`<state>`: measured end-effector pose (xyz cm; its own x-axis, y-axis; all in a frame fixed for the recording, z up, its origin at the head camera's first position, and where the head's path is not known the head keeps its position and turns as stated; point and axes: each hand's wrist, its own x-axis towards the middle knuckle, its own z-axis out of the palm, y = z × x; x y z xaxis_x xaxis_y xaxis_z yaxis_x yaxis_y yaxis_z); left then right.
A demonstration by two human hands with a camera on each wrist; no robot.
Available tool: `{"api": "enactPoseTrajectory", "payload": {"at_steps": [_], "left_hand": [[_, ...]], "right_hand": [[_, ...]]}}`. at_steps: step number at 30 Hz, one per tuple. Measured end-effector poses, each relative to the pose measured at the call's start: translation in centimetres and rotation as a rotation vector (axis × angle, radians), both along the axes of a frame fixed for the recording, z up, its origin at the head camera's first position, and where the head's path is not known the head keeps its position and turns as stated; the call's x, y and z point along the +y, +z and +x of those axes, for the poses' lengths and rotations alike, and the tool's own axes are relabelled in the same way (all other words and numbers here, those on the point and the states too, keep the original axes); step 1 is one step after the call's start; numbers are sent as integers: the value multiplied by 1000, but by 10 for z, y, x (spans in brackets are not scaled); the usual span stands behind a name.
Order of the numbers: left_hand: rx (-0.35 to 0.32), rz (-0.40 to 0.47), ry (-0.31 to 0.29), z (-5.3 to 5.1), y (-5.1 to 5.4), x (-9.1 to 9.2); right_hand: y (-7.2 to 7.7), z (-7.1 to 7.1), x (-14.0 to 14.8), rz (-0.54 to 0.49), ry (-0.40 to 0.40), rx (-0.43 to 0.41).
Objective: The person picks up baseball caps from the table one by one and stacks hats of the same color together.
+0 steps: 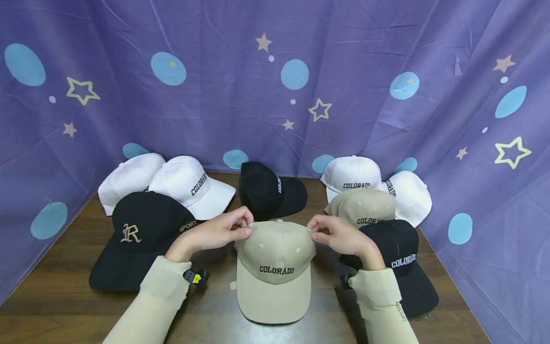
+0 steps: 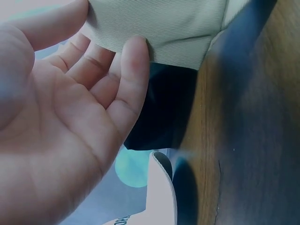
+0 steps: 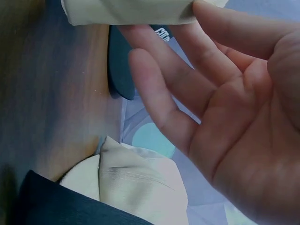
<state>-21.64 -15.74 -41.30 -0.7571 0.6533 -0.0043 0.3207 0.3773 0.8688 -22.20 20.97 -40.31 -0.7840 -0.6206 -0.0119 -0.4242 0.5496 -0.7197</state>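
Observation:
A beige baseball cap [image 1: 277, 260] with COLORADO lettering sits front and centre, its brim pointing at me. My left hand [image 1: 225, 228] pinches the crown at its upper left side. On the upper right side my right hand [image 1: 339, 234] pinches it likewise. The left wrist view shows the thumb and fingertips at the edge of the beige fabric [image 2: 159, 28]. In the right wrist view, the thumb presses the cap's fabric [image 3: 131, 11] from the near side while other fingers stretch behind and below it. The inside of the cap is hidden.
Left stand a black cap [image 1: 146, 229] with an R and two white caps, one in front [image 1: 185, 179]. A black cap [image 1: 262, 191] lies at the back middle. Right are white caps [image 1: 350, 172], another beige cap [image 1: 361, 205] and a black cap [image 1: 395, 248]. A purple curtain [image 1: 240, 95] surrounds the wooden table [image 1: 206, 320].

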Motion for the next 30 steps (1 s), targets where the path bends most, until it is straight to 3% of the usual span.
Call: {"api": "enactPoseTrajectory", "payload": {"at_steps": [8, 15, 30], "left_hand": [[-25, -15, 24, -1, -2, -2], [-48, -9, 25, -1, -5, -2], [-2, -29, 58, -3, -8, -2]], "right_hand": [[-5, -4, -4, 17, -22, 46], [-10, -4, -5, 21, -32, 24], [-14, -7, -7, 13, -35, 1]]}}
